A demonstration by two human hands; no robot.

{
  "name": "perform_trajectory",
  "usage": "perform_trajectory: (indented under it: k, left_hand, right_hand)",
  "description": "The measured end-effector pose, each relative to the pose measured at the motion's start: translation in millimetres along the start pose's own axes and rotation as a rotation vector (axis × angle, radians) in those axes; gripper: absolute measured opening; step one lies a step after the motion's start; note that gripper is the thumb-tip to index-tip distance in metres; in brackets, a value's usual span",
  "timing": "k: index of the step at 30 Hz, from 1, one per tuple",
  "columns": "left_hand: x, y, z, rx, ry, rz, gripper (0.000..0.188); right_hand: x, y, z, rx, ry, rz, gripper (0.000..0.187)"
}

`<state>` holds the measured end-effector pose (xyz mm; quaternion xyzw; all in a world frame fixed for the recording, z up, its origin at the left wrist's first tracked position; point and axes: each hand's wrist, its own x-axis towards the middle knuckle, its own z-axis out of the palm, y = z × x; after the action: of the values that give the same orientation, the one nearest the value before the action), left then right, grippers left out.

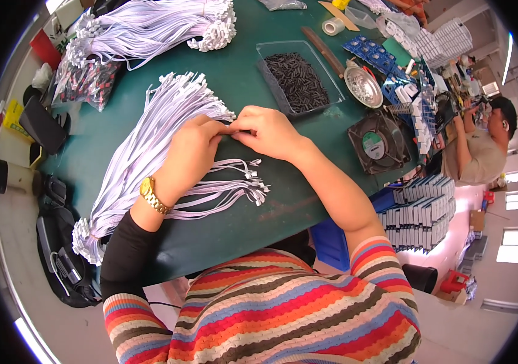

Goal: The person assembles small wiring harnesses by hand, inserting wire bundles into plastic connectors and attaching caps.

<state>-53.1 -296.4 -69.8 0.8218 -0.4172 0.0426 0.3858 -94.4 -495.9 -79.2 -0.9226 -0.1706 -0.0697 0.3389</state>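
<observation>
My left hand [191, 148], with a gold watch at the wrist, and my right hand [271, 132] meet fingertip to fingertip above the green table. Both are closed in a pinch; the small piece between them is mostly covered by the fingers. Beneath and beside my left hand lies a fanned bundle of white flat cables [126, 161] with small white connectors at their ends. A smaller group of cables [216, 189] is spread apart on the near side of my left hand. Beyond my right hand stands a clear tray [264, 70] full of small black tube-like pieces [298, 79].
Another cable bundle [149, 24] lies at the far left, beside a bag of small parts [86, 82]. To the right are a metal dish [363, 87], a black fan [379, 142] and blue circuit boards [371, 54]. A co-worker [477, 142] sits further right, past stacked white-and-blue pieces [416, 212].
</observation>
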Motion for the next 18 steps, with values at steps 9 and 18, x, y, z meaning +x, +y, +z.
perform_trajectory:
  k: [9,18]
  left_hand:
    - [5.2,-2.7,7.8,0.046,0.023,0.047,0.017]
    - [4.6,-8.4,7.3,-0.357,0.137,-0.217,0.012]
  right_hand:
    - [1.6,-0.3,3.8,0.208,0.385,-0.230,0.009]
    - [-0.4,15.7,-48.9,-0.036,0.571,0.036,0.012]
